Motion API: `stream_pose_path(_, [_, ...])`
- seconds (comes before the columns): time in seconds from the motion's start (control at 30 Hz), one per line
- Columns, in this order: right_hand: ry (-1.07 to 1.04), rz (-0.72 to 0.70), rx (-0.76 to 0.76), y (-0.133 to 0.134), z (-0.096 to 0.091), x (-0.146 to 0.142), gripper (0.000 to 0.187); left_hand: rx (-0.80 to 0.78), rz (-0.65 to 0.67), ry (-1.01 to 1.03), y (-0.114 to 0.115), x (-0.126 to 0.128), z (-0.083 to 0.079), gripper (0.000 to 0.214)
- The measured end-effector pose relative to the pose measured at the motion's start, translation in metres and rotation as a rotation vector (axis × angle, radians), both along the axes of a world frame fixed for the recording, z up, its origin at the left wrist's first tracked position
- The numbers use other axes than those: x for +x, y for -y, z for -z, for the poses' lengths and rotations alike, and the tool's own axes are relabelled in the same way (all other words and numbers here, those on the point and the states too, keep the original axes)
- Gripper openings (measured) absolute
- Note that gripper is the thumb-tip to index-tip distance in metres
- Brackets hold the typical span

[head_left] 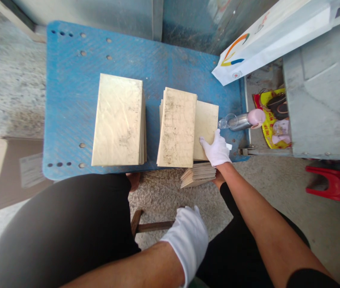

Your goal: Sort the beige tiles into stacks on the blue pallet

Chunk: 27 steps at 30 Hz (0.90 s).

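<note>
Mid-sort: right hand (pixel 216 150) flat, fingers together, on right tile (pixel 206 124) beside middle stack (pixel 176 127); left hand (pixel 188 240) near, loosely curled, holding nothing; next needs edge grip.

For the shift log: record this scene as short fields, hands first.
right hand: gloved right hand rests on the right tile stack
left hand: gloved left hand hangs over the lap, holding nothing
surface: blue platform
other stacks: left tile stack; middle tile stack; small fanned pile below the edge
nearby: metal flask, red stool
</note>
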State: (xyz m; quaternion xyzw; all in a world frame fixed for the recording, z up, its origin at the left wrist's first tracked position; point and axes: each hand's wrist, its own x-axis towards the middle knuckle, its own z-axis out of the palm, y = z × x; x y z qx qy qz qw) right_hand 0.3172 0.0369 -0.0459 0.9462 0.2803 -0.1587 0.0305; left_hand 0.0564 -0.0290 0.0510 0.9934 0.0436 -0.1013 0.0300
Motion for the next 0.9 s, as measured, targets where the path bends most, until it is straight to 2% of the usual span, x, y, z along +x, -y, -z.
stream_pose_path(0.2, [0.033,0.01,0.057,0.004,0.009,-0.003,0.089,0.001,0.01,-0.008,0.0,-0.002,-0.002,0.045])
stream_pose_path(0.5, [0.03,0.039,0.141,0.004,0.011,-0.008,0.085,-0.028,0.018,-0.006,0.005,-0.006,0.0,0.043])
stream_pose_path(0.77, [0.05,0.022,0.14,0.005,0.013,-0.005,0.084,-0.026,0.009,-0.045,0.005,-0.003,0.001,0.044])
stream_pose_path(0.9, [0.048,0.027,0.216,0.007,0.019,-0.004,0.086,-0.017,0.004,-0.056,0.007,-0.003,0.004,0.043])
